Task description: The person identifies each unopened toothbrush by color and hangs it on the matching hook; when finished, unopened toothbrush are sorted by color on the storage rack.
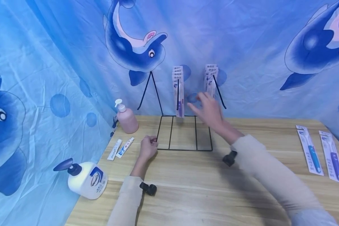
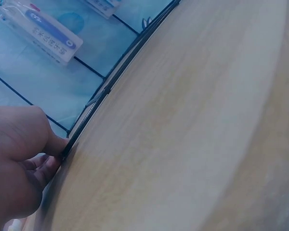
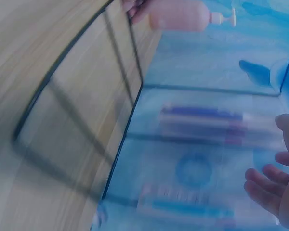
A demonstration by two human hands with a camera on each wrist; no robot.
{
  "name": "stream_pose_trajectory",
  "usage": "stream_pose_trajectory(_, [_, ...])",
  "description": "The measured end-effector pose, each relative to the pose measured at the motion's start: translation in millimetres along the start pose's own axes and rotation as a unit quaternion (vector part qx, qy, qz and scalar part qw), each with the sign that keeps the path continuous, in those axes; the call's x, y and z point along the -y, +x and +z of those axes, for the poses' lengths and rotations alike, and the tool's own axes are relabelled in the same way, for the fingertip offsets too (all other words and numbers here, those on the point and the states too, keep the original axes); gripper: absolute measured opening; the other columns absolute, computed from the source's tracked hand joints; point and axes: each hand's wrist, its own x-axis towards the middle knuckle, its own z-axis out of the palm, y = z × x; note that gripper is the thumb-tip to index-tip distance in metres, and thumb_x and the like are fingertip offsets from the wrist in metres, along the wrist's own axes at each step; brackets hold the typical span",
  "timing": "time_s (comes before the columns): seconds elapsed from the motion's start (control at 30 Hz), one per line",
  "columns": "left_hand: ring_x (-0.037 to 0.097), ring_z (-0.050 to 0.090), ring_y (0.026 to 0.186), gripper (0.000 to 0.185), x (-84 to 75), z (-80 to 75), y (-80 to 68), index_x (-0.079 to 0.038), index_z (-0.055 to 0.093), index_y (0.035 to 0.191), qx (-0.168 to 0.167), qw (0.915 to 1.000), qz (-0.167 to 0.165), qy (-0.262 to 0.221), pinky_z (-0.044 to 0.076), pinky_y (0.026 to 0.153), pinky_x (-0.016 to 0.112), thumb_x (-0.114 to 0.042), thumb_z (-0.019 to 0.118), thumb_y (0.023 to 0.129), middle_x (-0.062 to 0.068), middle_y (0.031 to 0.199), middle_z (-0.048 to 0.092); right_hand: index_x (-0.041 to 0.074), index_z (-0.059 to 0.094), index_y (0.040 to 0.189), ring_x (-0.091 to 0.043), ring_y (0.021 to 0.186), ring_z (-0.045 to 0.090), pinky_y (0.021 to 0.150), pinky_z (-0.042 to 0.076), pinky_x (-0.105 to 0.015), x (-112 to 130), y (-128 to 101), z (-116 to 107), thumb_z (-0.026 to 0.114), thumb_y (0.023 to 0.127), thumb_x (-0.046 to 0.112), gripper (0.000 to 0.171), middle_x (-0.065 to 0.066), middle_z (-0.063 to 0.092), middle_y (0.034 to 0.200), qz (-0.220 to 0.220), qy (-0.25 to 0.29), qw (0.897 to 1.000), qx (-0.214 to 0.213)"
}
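A black wire display rack (image 1: 196, 135) stands at the back of the table. At its front left corner, my left hand (image 1: 148, 147) pinches the wire between thumb and fingers, seen close in the left wrist view. My right hand (image 1: 209, 111) is raised before the rack's right side, fingers loosely bent and holding nothing. Just behind it hang packaged toothbrushes (image 1: 211, 73), several on the right hook and partly covered by the hand. Another stack of toothbrush packs (image 1: 178, 91) hangs on the middle hook, to the left of the right hand. The left hook (image 1: 142, 97) carries nothing.
Left of the rack stand a pink pump bottle (image 1: 127, 121) and, nearer, a white pump bottle (image 1: 88, 182). Toothpaste tubes (image 1: 125, 147) lie between them. Two packaged toothbrushes (image 1: 310, 150) lie at the table's right. A dolphin-print curtain (image 1: 243, 47) hangs close behind the rack.
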Motion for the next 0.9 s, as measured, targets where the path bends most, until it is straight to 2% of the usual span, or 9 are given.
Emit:
stream_pose_trajectory(0.07, [0.028, 0.061, 0.091, 0.036, -0.2, 1.0, -0.4, 0.01, 0.063, 0.122, 0.002, 1.0, -0.005, -0.002, 0.056, 0.083, 0.037, 0.007, 0.064, 0.085, 0.016, 0.1, 0.06, -0.001, 0.063, 0.1, -0.03, 0.076, 0.061, 0.063, 0.054, -0.041, -17, -13, -17, 0.076, 0.088, 0.029, 0.035, -0.017, 0.064, 0.094, -0.012, -0.014, 1.0, -0.001])
stream_pose_trajectory(0.13, [0.028, 0.06, 0.092, 0.037, 0.0, 1.4, -1.2, 0.01, 0.063, 0.123, 0.005, 0.9999, -0.01, -0.005, 0.056, 0.084, 0.037, 0.007, 0.064, 0.086, 0.016, 0.101, 0.06, -0.002, 0.063, 0.101, -0.033, 0.078, 0.063, 0.063, 0.055, -0.044, -35, -24, -37, 0.074, 0.09, 0.03, 0.036, -0.02, 0.065, 0.094, 0.003, -0.029, 1.0, 0.012])
stream_pose_trajectory(0.3, [0.027, 0.06, 0.09, 0.035, 3.0, 0.1, -7.0, 0.011, 0.063, 0.122, -0.006, 0.9998, -0.016, 0.0, 0.056, 0.083, 0.037, 0.007, 0.064, 0.087, 0.016, 0.099, 0.06, -0.007, 0.06, 0.106, -0.041, 0.08, 0.066, 0.063, 0.056, -0.053, -91, -48, -90, 0.064, 0.096, 0.037, 0.045, -0.029, 0.065, 0.098, 0.078, -0.068, 0.993, 0.054])
stream_pose_trajectory(0.43, [0.028, 0.06, 0.088, 0.034, 4.3, 0.0, -11.2, 0.011, 0.064, 0.12, -0.014, 0.9999, -0.009, 0.001, 0.056, 0.08, 0.037, 0.009, 0.064, 0.086, 0.017, 0.097, 0.06, -0.013, 0.055, 0.115, -0.051, 0.088, 0.062, 0.071, 0.051, -0.062, -142, -72, -141, 0.056, 0.099, 0.042, 0.056, -0.039, 0.059, 0.108, 0.158, -0.094, 0.981, 0.068])
stream_pose_trajectory(0.5, [0.028, 0.06, 0.088, 0.034, 3.4, 0.7, -12.0, 0.011, 0.064, 0.12, -0.011, 0.9999, -0.004, -0.002, 0.056, 0.08, 0.037, 0.008, 0.065, 0.086, 0.017, 0.097, 0.06, -0.014, 0.053, 0.117, -0.053, 0.09, 0.059, 0.07, 0.049, -0.063, -168, -87, -165, 0.054, 0.1, 0.042, 0.059, -0.04, 0.057, 0.109, 0.201, -0.122, 0.969, 0.069])
stream_pose_trajectory(0.63, [0.028, 0.06, 0.088, 0.035, 2.2, 1.6, -11.1, 0.01, 0.064, 0.121, -0.007, 0.9999, -0.007, -0.002, 0.056, 0.08, 0.036, 0.008, 0.064, 0.086, 0.016, 0.098, 0.06, -0.018, 0.047, 0.117, -0.053, 0.086, 0.056, 0.063, 0.047, -0.058, -214, -115, -199, 0.05, 0.101, 0.04, 0.061, -0.042, 0.054, 0.106, 0.294, -0.187, 0.934, 0.083])
stream_pose_trajectory(0.7, [0.028, 0.06, 0.089, 0.035, 1.7, 1.8, -9.4, 0.01, 0.063, 0.122, -0.002, 0.9999, -0.012, -0.002, 0.056, 0.08, 0.036, 0.008, 0.064, 0.086, 0.016, 0.099, 0.06, -0.022, 0.045, 0.118, -0.053, 0.085, 0.057, 0.063, 0.048, -0.058, -234, -126, -208, 0.05, 0.101, 0.037, 0.061, -0.043, 0.053, 0.104, 0.336, -0.215, 0.912, 0.097])
stream_pose_trajectory(0.8, [0.028, 0.06, 0.089, 0.035, 0.4, 1.9, -5.2, 0.01, 0.063, 0.122, 0.003, 0.9999, -0.013, -0.001, 0.056, 0.081, 0.036, 0.008, 0.064, 0.087, 0.017, 0.099, 0.06, -0.024, 0.045, 0.122, -0.055, 0.091, 0.056, 0.071, 0.05, -0.06, -259, -141, -215, 0.049, 0.102, 0.035, 0.063, -0.045, 0.051, 0.109, 0.384, -0.239, 0.883, 0.125])
stream_pose_trajectory(0.9, [0.028, 0.06, 0.089, 0.035, -1.2, 2.5, -1.4, 0.01, 0.063, 0.121, 0.003, 1.0, -0.009, -0.003, 0.056, 0.081, 0.037, 0.009, 0.064, 0.086, 0.018, 0.099, 0.061, -0.025, 0.048, 0.118, -0.057, 0.096, 0.053, 0.075, 0.048, -0.061, -277, -155, -215, 0.046, 0.102, 0.038, 0.065, -0.045, 0.051, 0.111, 0.409, -0.245, 0.866, 0.15])
